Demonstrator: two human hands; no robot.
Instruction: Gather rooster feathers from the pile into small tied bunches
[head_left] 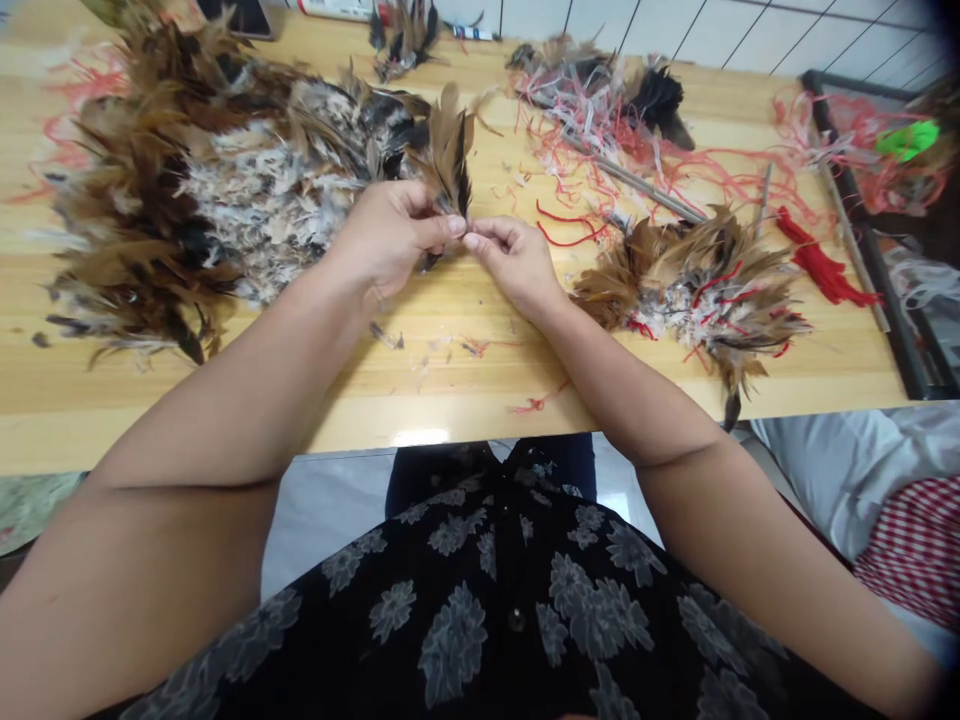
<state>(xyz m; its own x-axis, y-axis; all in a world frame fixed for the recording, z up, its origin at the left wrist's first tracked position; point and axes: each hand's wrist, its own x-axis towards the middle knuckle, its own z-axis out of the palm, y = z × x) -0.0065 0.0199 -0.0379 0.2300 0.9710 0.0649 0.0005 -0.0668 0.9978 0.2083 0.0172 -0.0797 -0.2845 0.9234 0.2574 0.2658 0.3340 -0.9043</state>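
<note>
My left hand (401, 235) is closed around the quill ends of a small bunch of brown and black feathers (450, 145), whose tips point away from me. Thumb and fingers of my right hand (519, 262) are pinched together, almost touching the left thumb at the foot of the bunch; whatever lies in that pinch is too small to make out. Beside and behind the left hand spreads a big heap of brown and whitish feathers (255, 190). Right of the right hand rests a smaller feather pile (697, 290) with bits of red yarn in it. Short red yarn strands (574, 232) lie between.
Pink and white plastic strands (600, 110) tangle at the back around a thin rod (637, 182). A red yarn bundle (821, 260) lies near a dark frame (900, 290) at the right. The wooden table (360, 415) ends just before my body. A white tiled wall (697, 30) stands behind.
</note>
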